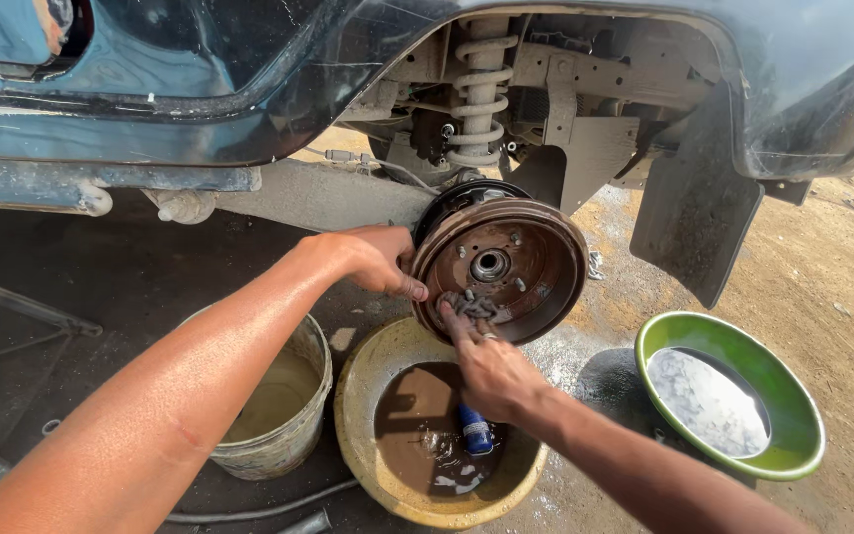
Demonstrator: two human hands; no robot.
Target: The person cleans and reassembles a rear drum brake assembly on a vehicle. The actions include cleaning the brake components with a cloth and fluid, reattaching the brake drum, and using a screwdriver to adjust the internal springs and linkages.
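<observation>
A: Where's the brake drum (502, 269)?
B: On the hub, under the wheel arch. Left hand (376, 259) grips its left rim; right hand (491, 371) pinches a rag (469, 308) against its lower face.
A: Clean yet?
B: Rusty all over, so mostly left, I'd judge.

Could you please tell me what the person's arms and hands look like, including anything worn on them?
Both arms are bare to the frame edge: no sleeves, gloves, watch or bracelets. The left hand and right hand are bare too. The forearms look glossy, as if wet.
</observation>
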